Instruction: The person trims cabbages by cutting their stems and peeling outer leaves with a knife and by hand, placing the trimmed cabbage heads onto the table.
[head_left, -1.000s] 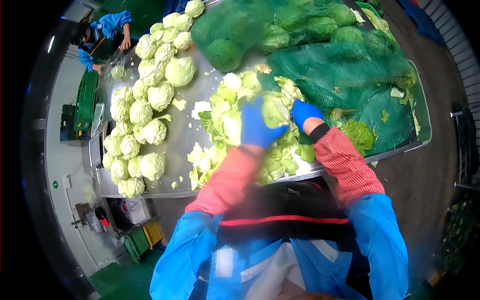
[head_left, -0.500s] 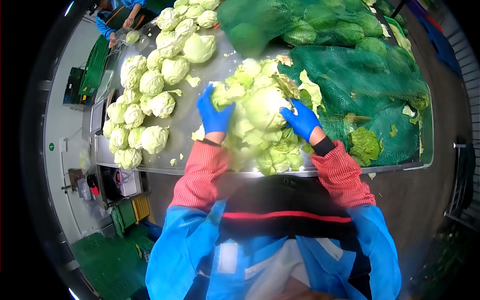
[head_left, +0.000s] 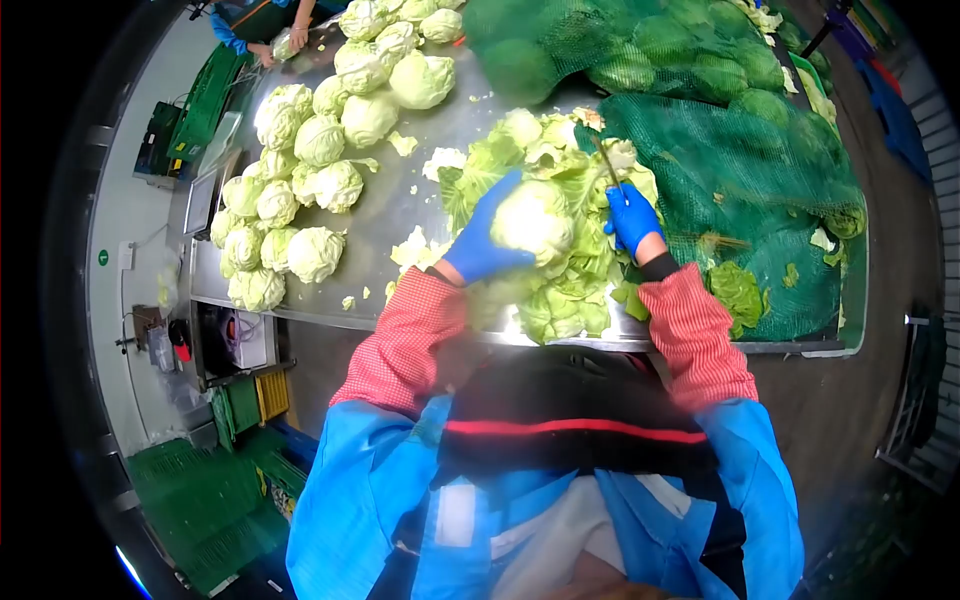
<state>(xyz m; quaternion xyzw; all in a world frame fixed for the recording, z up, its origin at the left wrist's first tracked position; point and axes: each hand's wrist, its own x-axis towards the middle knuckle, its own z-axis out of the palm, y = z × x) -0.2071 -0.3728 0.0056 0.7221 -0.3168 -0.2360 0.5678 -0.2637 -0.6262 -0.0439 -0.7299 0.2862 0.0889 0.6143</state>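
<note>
My left hand (head_left: 486, 238), in a blue glove, is cupped round the near left side of a pale, partly stripped cabbage (head_left: 537, 222). A thin-bladed knife (head_left: 606, 163) is in my right hand (head_left: 632, 218), also gloved in blue, with its blade pointing away from me. The knife hand is just right of the cabbage and apart from it. Loose cabbage leaves (head_left: 565, 307) lie heaped under and around the cabbage, near the table's front edge.
Several trimmed cabbages (head_left: 320, 140) stand in a group on the metal table (head_left: 385, 215) to the left. Green net sacks (head_left: 690, 165) holding cabbages cover the right side. At the far left, a co-worker's hands (head_left: 285, 42) hold a cabbage.
My right hand has come off the cabbage and now holds the knife upright beside it. My left hand has shifted right and closed round the cabbage, now with fewer outer leaves.
</note>
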